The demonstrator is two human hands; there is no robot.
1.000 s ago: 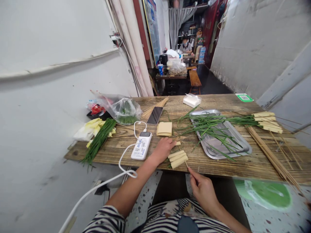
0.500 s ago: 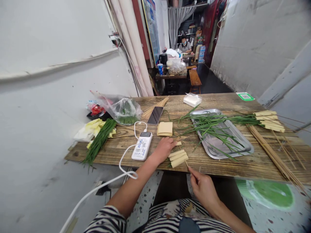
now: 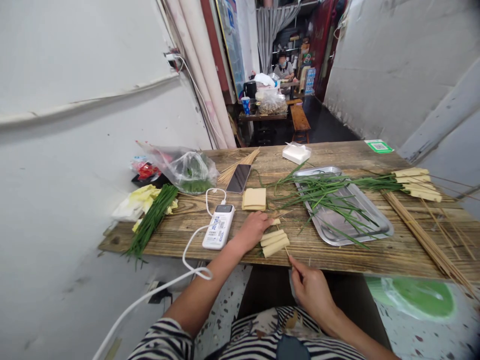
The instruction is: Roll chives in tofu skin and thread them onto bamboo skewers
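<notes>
My right hand [image 3: 309, 285] pinches the lower end of a thin wooden skewer [image 3: 287, 250] at the table's front edge. Several pale yellow tofu-skin rolls [image 3: 275, 243] are threaded side by side on that skewer, with bits of green at their left ends. My left hand [image 3: 255, 229] is closed on one more tofu-skin roll [image 3: 276, 221] near the skewer's tip; its fingertips partly cover the roll. Just beyond my left hand lies a stack of square tofu sheets [image 3: 254, 199].
A metal tray [image 3: 360, 210] holds loose chives [image 3: 330, 192]. Finished skewered rolls [image 3: 416, 182] and bare skewers [image 3: 416, 225] lie at right. At left are a chive bundle [image 3: 155, 217], a corded white power bank [image 3: 218, 227], a phone [image 3: 239, 178] and a plastic bag [image 3: 191, 170]. A person [image 3: 284, 70] sits far back.
Hardly anything differs. Both hands keep their holds on the roll and the skewer, and the view has shifted very slightly.
</notes>
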